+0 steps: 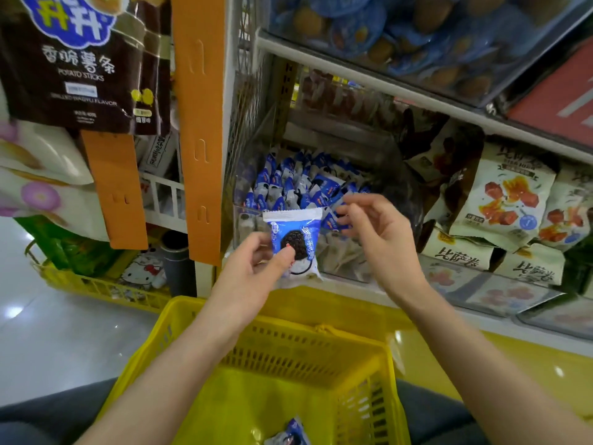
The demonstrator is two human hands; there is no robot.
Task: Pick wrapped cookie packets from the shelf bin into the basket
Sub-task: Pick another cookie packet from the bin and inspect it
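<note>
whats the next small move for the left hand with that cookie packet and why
Probably lower the left hand toward the yellow basket and let go there. It already grips the cookie packet clear of the shelf bin, and the basket sits right below with one packet inside.

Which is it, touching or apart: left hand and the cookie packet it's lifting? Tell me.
Touching. The head view shows the left hand pinching the cookie packet, thumb pressed on its front.

Blue-and-white cookie packet (296,244) printed with a black sandwich cookie; yellow slotted basket (288,364); orange hanging strips (199,123); dark brown snack bag (70,65).
</note>
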